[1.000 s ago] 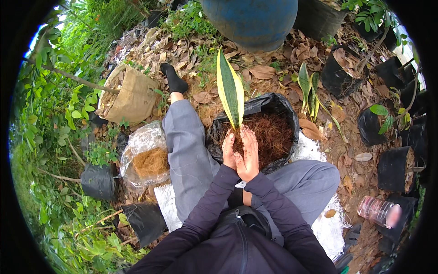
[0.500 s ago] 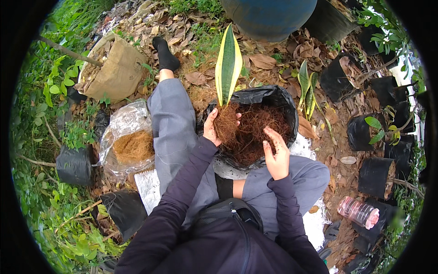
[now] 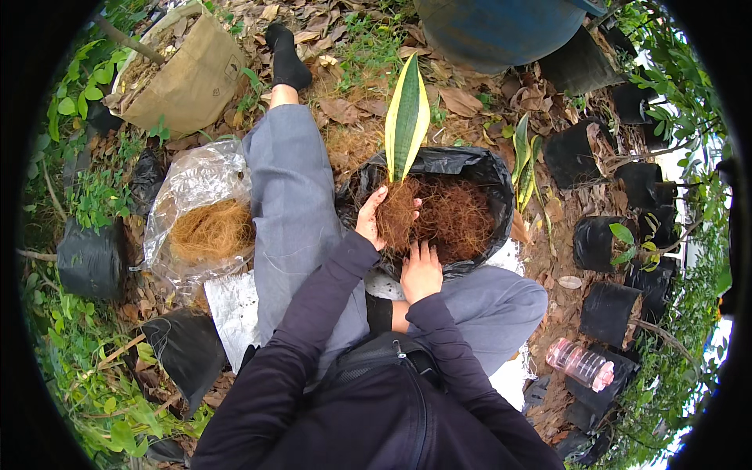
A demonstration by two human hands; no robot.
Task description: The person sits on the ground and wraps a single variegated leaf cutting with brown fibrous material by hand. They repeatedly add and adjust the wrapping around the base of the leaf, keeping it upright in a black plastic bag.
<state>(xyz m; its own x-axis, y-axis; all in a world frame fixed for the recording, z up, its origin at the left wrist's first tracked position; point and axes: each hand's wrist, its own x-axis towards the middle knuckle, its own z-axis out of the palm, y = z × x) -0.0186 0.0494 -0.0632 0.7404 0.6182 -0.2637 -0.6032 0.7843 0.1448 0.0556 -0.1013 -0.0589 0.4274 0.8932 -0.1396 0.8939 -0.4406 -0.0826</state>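
Observation:
A snake plant leaf (image 3: 407, 117), green with yellow margins, stands upright from a root ball of brown coir fibre (image 3: 398, 213). My left hand (image 3: 371, 218) wraps round that root ball from the left, and its fingertips show on the far side. Both sit at the left part of a black plastic grow bag (image 3: 501, 184) with its rim rolled open. Loose brown coir (image 3: 458, 219) fills the bag's right part. My right hand (image 3: 421, 270) reaches over the near rim, fingers stretched down into the coir beside the root ball; the fingertips are partly hidden.
On the left lies a clear plastic bag (image 3: 168, 207) holding tan fibre (image 3: 211, 229). A beige sack planter (image 3: 192, 78) stands beyond it, and a blue drum (image 3: 501, 31) at the back. Another snake plant (image 3: 523, 160), black planter bags (image 3: 607, 313) and a pink-capped bottle (image 3: 580, 363) are at right.
My right hand has moved left and nearer, from the coir's right side to the bag's near rim by the root ball. My left hand keeps its hold. The whole view has shifted slightly.

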